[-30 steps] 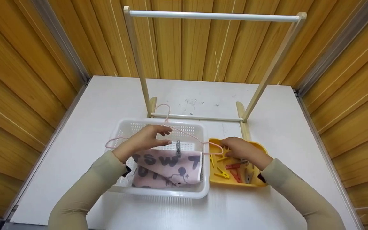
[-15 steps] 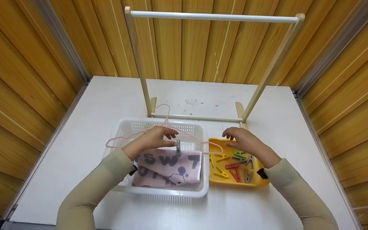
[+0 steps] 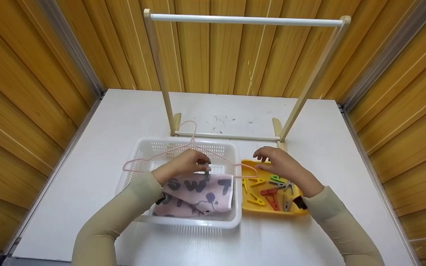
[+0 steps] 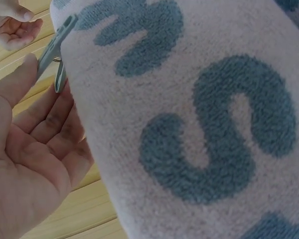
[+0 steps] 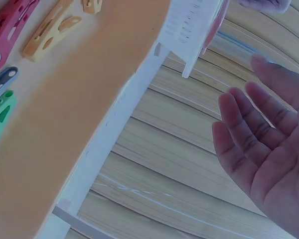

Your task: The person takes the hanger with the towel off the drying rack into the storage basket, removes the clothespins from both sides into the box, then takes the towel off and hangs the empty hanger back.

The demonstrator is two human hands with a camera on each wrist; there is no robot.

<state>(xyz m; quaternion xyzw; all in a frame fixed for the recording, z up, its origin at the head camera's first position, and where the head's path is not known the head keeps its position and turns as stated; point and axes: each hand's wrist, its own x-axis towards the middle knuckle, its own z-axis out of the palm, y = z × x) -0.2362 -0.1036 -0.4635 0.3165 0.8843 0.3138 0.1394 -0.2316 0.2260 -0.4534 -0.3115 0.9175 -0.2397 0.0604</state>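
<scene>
A grey clothespin (image 3: pixel 207 173) stands at the top edge of a pink towel (image 3: pixel 198 194) with dark letters. My left hand (image 3: pixel 183 162) pinches its handles between thumb and fingers; in the left wrist view the thumb lies along one arm of the clothespin (image 4: pixel 55 47), the fingers by the other. The towel is draped over the lower bar of a pink wire hanger (image 3: pixel 168 149), whose hook points to the back. My right hand (image 3: pixel 281 164) hovers by the hanger's right end, fingers loosely bent, holding nothing; its palm shows in the right wrist view.
A white perforated basket (image 3: pixel 239 199) stands under the hanger and towel. Against its right side sits a yellow tray (image 3: pixel 305 211) with several coloured clothespins (image 3: pixel 269 192). Behind them rises a wooden drying rack with a white top bar (image 3: pixel 246 19). Wood-panel walls enclose the white table (image 3: pixel 87 147).
My left hand has moved right and taken hold of the grey clothespin. My right hand has lifted away from the yellow tray, without a clothespin, and shifted slightly left since half a second ago.
</scene>
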